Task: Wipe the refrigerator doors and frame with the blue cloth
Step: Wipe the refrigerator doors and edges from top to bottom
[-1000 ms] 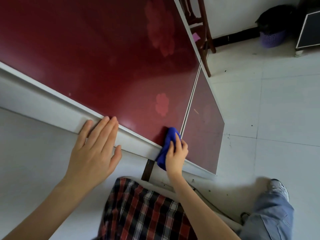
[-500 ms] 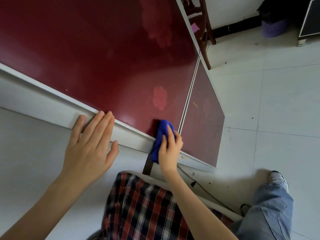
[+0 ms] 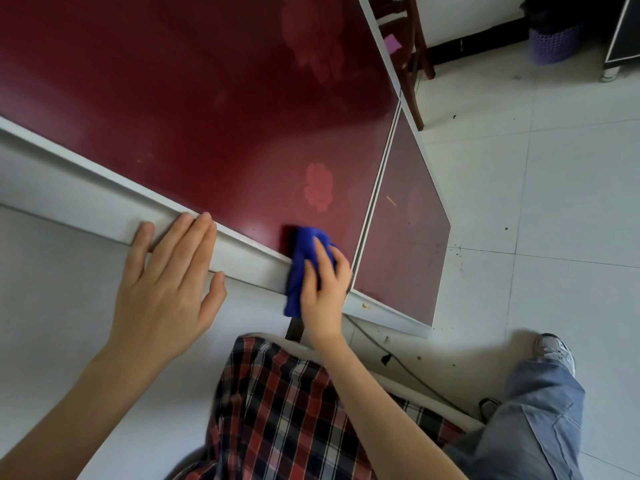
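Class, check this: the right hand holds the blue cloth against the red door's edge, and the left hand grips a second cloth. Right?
No. In the head view the left hand holds nothing and rests flat on the white frame. The right hand does hold the blue cloth against the red door's edge.

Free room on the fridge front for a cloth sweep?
Free: red upper door above the white frame, up from left hand and blue cloth; lower door past the seam. Crowded: frame edge at left hand, corner under right hand.
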